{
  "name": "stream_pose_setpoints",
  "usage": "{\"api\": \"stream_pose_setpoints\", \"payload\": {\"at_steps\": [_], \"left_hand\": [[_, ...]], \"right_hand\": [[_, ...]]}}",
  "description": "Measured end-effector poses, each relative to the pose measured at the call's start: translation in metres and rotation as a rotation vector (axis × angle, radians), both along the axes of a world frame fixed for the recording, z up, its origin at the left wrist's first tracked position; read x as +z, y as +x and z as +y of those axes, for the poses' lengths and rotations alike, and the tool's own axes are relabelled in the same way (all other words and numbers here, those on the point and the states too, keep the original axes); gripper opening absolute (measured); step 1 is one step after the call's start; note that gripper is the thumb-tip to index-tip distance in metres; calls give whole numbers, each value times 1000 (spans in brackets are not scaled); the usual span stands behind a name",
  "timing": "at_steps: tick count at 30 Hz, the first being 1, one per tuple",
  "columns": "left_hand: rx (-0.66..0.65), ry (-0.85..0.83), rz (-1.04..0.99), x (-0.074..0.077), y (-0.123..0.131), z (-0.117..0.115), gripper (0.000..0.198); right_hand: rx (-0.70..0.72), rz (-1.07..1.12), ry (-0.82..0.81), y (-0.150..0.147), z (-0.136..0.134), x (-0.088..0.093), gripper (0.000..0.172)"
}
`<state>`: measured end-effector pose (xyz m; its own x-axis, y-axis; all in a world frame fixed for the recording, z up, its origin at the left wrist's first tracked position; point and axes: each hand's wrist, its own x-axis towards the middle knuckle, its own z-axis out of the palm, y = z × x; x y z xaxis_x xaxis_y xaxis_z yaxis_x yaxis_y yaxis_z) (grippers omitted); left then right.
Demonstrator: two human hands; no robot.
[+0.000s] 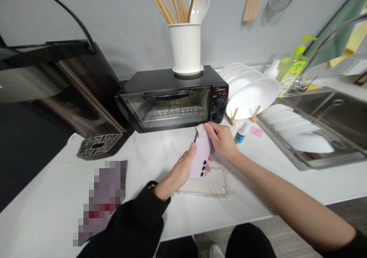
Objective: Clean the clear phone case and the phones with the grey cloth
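Note:
A lilac phone (pixel 200 156) is gripped in my left hand (pixel 179 170), its back and three camera lenses facing up. My left thumb lies along one edge, with fingertips showing past the opposite edge. At the phone's far end, my right hand (pixel 222 137) pinches a pale, cloth-like piece (pixel 202 130) against it. A thin dark strip (pixel 196 135) shows at the edge near my left thumb; what it is I cannot make out. Below the phone, a clear phone case (pixel 220 183) lies flat on the white counter (pixel 155 154).
Behind my hands stands a black toaster oven (pixel 172 105) topped by a white cup (pixel 186 47) of chopsticks. Rightward are a small spray bottle (pixel 241 133), a pink packet (pixel 257 132), racked plates (pixel 252 97) and a sink (pixel 298 162). A black appliance (pixel 86 86) stands left, near a blurred-out object (pixel 104 197).

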<state>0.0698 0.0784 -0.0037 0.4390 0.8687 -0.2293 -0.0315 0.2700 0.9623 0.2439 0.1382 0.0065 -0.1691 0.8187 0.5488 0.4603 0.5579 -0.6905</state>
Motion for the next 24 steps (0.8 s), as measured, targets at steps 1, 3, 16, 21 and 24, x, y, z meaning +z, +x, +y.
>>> {"api": "stream_pose_setpoints", "payload": {"at_steps": [1,3,16,21,24], "left_hand": [[20,-1,-9,0,0,0,87],[63,-8,-20,-1,-1,1,86],[24,-87,-34,8,-4,1,87],[16,-100,-34,6,-3,2,89],[19,-84,-22,4,-1,2,93]], "right_hand": [[45,-2,45,-1,-1,1,47],[167,-8,140,-4,-4,2,40],[224,54,111,-4,-3,2,38],[164,64,-11,-2,0,2,38],[6,44,-80,2,4,1,51]]}}
